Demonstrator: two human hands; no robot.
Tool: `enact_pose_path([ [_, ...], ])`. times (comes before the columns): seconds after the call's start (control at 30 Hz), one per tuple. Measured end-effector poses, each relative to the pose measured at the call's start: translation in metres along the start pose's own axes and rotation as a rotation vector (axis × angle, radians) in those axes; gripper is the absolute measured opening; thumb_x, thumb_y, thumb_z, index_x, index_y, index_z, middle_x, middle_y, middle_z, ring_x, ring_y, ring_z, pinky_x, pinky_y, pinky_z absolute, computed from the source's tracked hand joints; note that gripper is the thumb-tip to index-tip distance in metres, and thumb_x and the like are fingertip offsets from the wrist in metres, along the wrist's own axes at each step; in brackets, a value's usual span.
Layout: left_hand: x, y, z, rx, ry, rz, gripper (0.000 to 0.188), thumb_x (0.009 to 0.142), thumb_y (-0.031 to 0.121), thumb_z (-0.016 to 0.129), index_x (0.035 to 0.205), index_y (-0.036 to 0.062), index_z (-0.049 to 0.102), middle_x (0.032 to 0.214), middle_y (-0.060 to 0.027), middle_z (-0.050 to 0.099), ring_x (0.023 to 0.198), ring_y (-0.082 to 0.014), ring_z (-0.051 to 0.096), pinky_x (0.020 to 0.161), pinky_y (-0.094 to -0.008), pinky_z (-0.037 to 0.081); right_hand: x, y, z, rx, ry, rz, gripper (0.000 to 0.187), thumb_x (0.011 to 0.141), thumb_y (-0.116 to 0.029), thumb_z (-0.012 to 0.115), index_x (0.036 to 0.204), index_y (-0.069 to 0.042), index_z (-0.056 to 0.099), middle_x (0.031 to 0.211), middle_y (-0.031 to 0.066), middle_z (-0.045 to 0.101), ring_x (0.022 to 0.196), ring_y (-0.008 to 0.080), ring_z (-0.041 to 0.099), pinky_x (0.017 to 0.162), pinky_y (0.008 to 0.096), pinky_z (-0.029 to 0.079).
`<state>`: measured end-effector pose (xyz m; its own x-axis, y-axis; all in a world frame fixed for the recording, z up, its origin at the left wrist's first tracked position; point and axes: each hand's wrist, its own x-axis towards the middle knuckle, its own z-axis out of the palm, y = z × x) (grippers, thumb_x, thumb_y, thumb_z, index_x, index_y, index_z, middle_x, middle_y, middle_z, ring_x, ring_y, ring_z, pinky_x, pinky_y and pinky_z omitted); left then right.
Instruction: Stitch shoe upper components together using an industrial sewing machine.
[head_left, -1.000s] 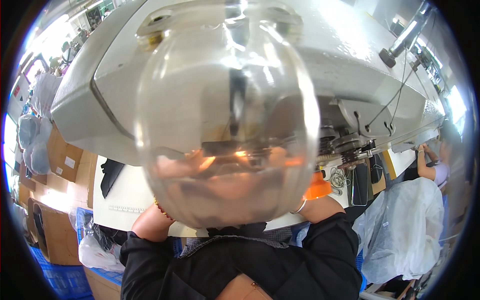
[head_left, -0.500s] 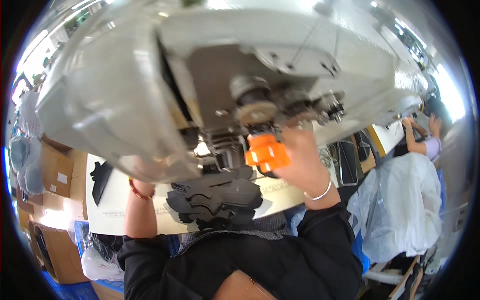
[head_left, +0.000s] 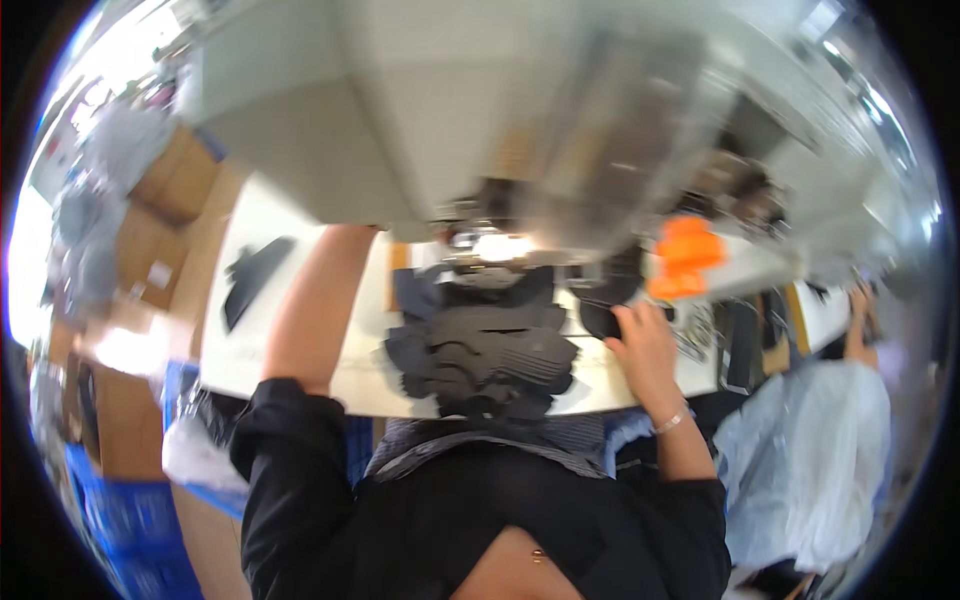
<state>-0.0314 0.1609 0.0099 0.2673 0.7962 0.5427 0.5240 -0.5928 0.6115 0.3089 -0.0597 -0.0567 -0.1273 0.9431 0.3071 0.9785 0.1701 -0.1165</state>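
My left forearm [head_left: 325,300] reaches up behind the pale sewing machine [head_left: 300,120], whose body hides the hand and its fingers. Thumb and fingers of my right hand [head_left: 648,352] close at the edge of a dark cut piece [head_left: 600,318] to the right of the machine's lit needle area [head_left: 495,246]. Between my arms, a layered pile of dark grey cut pieces [head_left: 485,345] lies on the white table [head_left: 360,375]. Above my right hand, an orange lobed part [head_left: 688,258] sits on the machine, blurred.
A separate dark piece [head_left: 258,275] lies on the table at the left. Cardboard boxes [head_left: 150,255] and blue crates [head_left: 125,520] stand further left. Pale plastic sheeting [head_left: 810,450] bulges at the right, below another person's arm [head_left: 860,325].
My right hand has come down from beside the orange part to the dark piece. My left hand has gone behind the machine. The view has shifted, so the machine appears further up and right.
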Motion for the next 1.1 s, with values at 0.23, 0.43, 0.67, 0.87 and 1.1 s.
enact_pose_path([
  [0.23,-0.101,-0.097,-0.143,0.056,0.077,-0.341,0.018,0.083,0.012,0.068,0.088,-0.003,0.06,0.063,0.0002,0.052,0.061,-0.0078,0.046,0.055,-0.0268,0.038,0.001,-0.004,0.0,0.004,-0.012,0.055,0.048,0.058,-0.007,0.082,0.099,-0.008,0.055,0.097,0.009,0.05,0.094,0.0303,0.053,0.079,0.0408,0.044],
  [0.43,-0.188,-0.143,-0.215,0.282,0.148,-0.746,0.02,0.079,0.01,0.07,0.091,-0.004,0.065,0.07,-0.003,0.061,0.065,-0.0112,0.054,0.062,-0.0279,0.044,0.008,-0.006,0.001,-0.018,-0.051,-0.017,0.039,0.063,-0.007,0.079,0.094,-0.009,0.055,0.092,0.008,0.051,0.093,0.0292,0.053,0.075,0.0413,0.041],
  [0.67,-0.179,-0.116,-0.176,1.149,0.249,-0.529,0.045,0.073,0.015,0.078,0.113,0.0055,0.063,0.1,-0.0141,0.064,0.1,-0.03,0.058,0.09,-0.0415,0.045,0.008,0.006,0.019,-0.03,-0.046,-0.013,0.019,0.077,-0.003,0.065,0.093,-0.007,0.057,0.09,0.0111,0.056,0.089,0.0318,0.056,0.076,0.0418,0.044],
  [0.87,-0.123,0.013,-0.083,0.18,-0.249,0.016,0.023,0.077,0.006,0.071,0.1,0.0075,0.069,0.097,-0.0085,0.066,0.093,-0.0258,0.061,0.083,-0.0353,0.05,0.038,-0.02,-0.028,0.391,0.216,-0.107,0.022,0.089,-0.003,0.057,0.111,-0.002,0.056,0.096,0.0197,0.062,0.084,0.0387,0.06,0.073,0.0409,0.047],
  [1.1,-0.127,0.044,-0.033,0.42,-0.515,0.17,0.022,0.076,0.011,0.069,0.097,0.0086,0.064,0.102,-0.0046,0.062,0.096,-0.0255,0.06,0.083,-0.0375,0.05,0.074,-0.067,-0.085,0.641,-0.344,-0.061,0.025,0.09,-0.005,0.057,0.113,-0.009,0.065,0.089,0.0104,0.065,0.077,0.021,0.058,0.072,0.0296,0.045],
])
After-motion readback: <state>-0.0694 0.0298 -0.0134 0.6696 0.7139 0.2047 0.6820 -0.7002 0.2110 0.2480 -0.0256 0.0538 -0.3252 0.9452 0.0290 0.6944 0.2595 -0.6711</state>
